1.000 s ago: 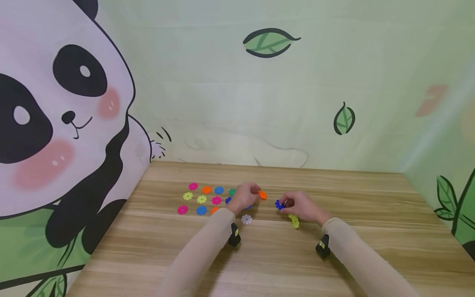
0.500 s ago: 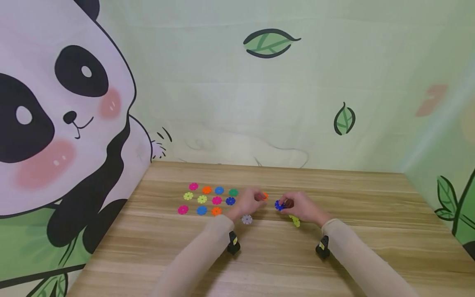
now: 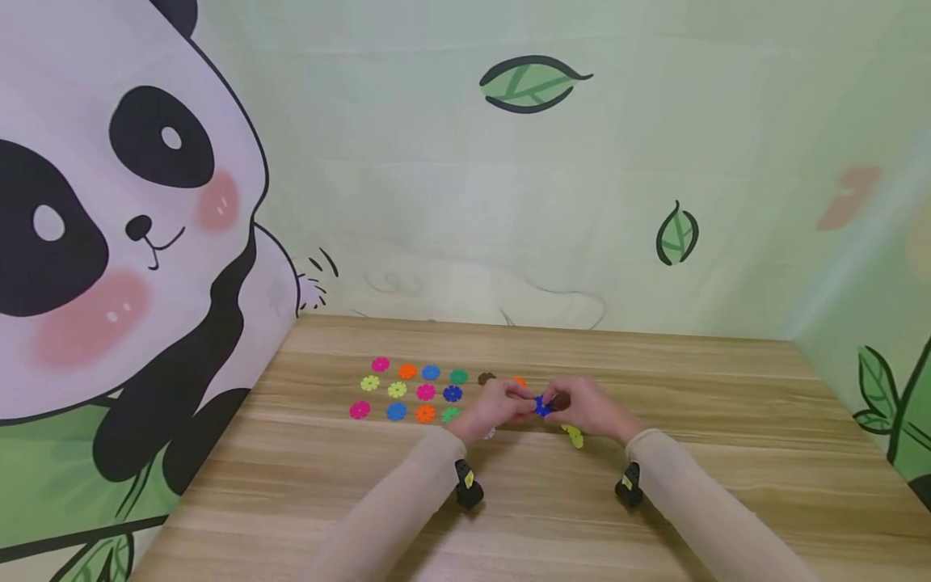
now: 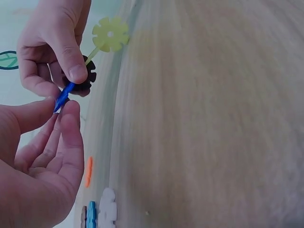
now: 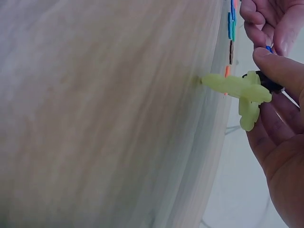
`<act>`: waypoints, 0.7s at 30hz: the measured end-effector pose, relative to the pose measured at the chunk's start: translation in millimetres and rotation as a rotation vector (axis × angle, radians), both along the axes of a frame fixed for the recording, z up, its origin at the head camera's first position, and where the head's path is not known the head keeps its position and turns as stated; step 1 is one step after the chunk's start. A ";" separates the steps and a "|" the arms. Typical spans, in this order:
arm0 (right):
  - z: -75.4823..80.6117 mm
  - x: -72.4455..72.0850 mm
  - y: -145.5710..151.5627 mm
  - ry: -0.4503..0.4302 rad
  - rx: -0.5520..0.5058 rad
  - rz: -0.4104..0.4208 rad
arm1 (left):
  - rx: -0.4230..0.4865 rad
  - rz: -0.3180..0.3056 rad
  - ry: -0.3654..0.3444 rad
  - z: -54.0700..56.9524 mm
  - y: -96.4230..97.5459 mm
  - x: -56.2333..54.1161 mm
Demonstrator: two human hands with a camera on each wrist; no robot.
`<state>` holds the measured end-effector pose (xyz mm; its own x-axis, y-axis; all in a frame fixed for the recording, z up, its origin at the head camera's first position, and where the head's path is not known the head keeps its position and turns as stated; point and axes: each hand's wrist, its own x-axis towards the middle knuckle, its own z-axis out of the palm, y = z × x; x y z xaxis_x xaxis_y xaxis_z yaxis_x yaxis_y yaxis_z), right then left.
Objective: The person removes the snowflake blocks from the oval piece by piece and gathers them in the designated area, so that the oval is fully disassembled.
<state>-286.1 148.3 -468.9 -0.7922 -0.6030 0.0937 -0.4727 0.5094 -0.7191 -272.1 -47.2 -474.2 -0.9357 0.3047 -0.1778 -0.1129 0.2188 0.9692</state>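
My right hand [image 3: 591, 406] holds a small cluster of interlocked plastic snowflake discs. A dark brown disc [image 4: 91, 76] sits by its thumb, and yellow-green discs [image 5: 232, 85] stick out of the cluster toward the table. At the cluster's other end a blue snowflake disc [image 4: 62, 96] shows edge-on in the left wrist view. My left hand [image 3: 498, 406] has come up to it, thumb and fingertips pinching its near edge. Both hands meet just above the table, and part of the cluster is hidden behind the right fingers.
Loose snowflake discs lie in rows on the wooden table [image 3: 655, 517], left of and under the left hand. Among them are a pink disc [image 3: 381, 364], a green disc [image 3: 458, 377] and an orange disc [image 3: 519, 382]. Behind the table stands a pale green wall [image 3: 407, 186].
My left hand has left the loose discs near the orange one and moved right to the blue disc. The right hand has shifted slightly left with its cluster. A brown loose disc is now uncovered.
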 end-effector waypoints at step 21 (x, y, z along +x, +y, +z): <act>-5.9 -1.2 8.5 0.066 0.028 0.020 | 0.028 0.037 -0.039 -9.2 -1.5 -1.0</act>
<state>-287.2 156.7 -474.8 -0.7727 -0.6217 0.1281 -0.5289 0.5190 -0.6715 -273.1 -48.7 -483.4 -0.9389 0.2757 -0.2059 -0.1580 0.1863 0.9697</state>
